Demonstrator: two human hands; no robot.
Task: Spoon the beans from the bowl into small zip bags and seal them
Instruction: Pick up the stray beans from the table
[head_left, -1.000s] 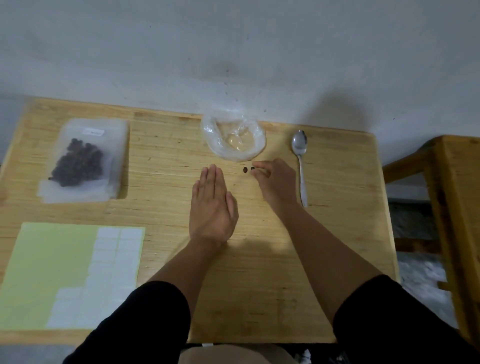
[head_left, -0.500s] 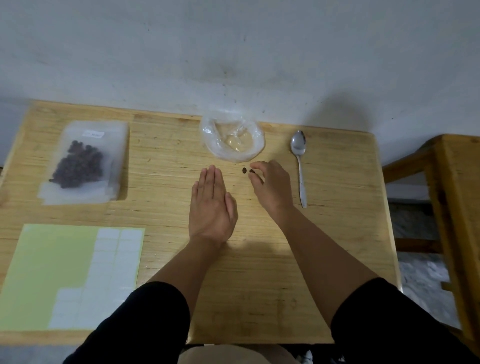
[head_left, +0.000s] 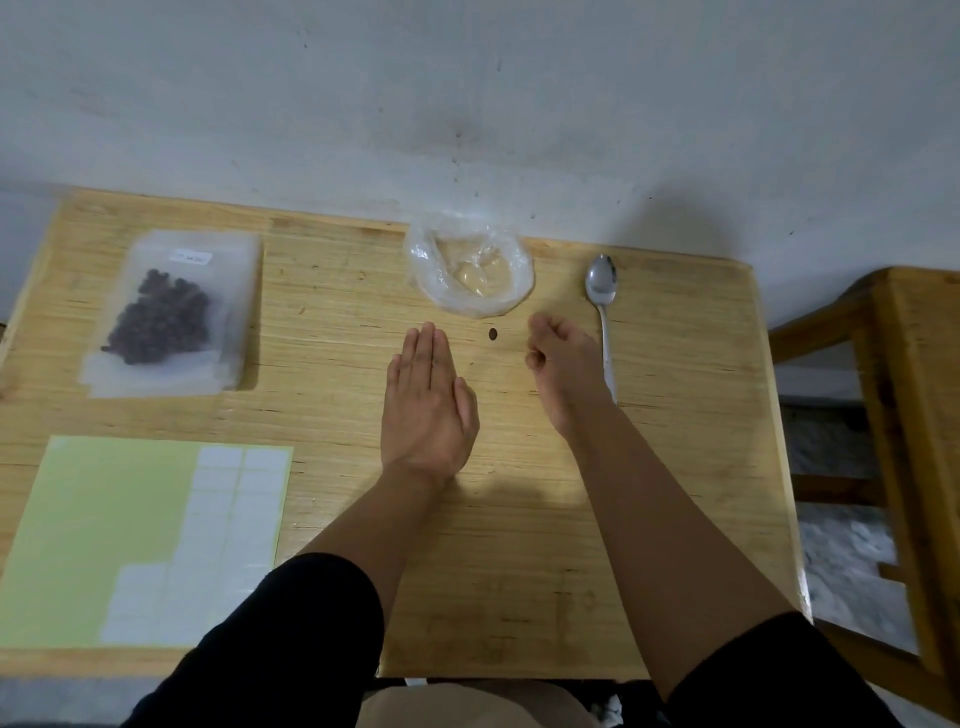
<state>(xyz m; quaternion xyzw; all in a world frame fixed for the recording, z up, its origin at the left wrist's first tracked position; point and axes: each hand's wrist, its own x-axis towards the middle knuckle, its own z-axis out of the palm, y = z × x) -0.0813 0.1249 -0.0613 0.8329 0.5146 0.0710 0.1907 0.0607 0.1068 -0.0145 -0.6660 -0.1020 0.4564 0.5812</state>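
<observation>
The right hand (head_left: 563, 364) hovers with fingers curled, and whether it pinches anything I cannot tell. The left hand (head_left: 427, 402) lies flat, fingers pressed together. The stray bean (head_left: 492, 334) between them could roll off the table (head_left: 675, 493) if nudged.

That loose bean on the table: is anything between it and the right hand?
Nothing visible. The loose bean lies on bare wood just left of the right hand; the bowl sits behind and the spoon on the hand's far side.

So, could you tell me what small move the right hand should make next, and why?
Probably reach back to pinch up the loose bean. It lies alone on the table, just in front of the plastic-lined bowl and apart from the right hand, whose fingers are curled. The left hand rests flat, and the spoon lies untouched.
</observation>
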